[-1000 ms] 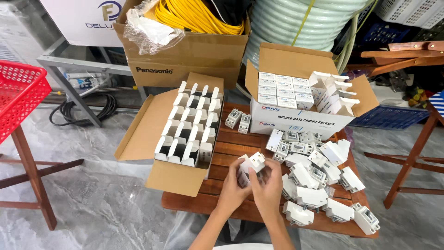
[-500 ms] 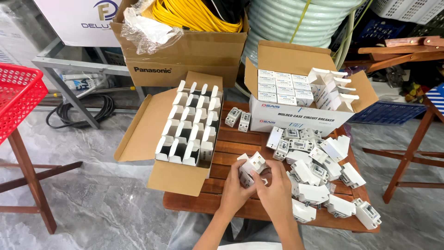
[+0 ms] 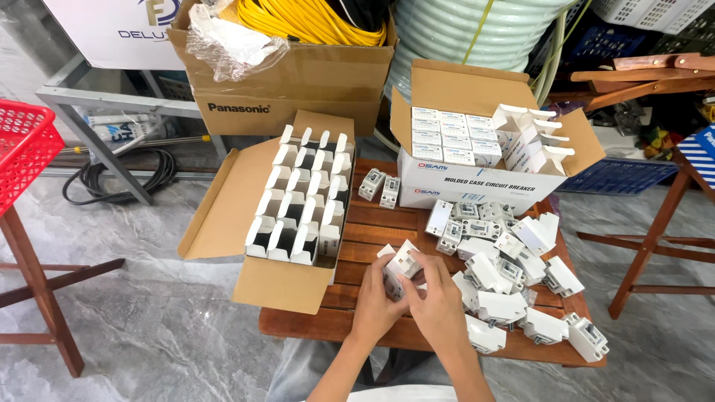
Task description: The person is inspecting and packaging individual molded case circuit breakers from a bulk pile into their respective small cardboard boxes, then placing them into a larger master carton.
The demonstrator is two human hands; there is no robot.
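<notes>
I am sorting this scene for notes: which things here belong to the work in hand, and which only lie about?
In use: left hand and right hand hold a small white carton; loose breakers; box of open cartons.

Lying about: red basket; yellow cable; black cord.

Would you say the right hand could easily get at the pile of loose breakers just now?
Probably yes: the right hand sits right beside the pile with nothing between them, though both hands are on a small white box, which it would have to let go of first.

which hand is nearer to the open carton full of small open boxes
Left. The left hand is just right of the open carton, close to its near corner; the right hand lies farther right, beside the loose white breakers.
</notes>
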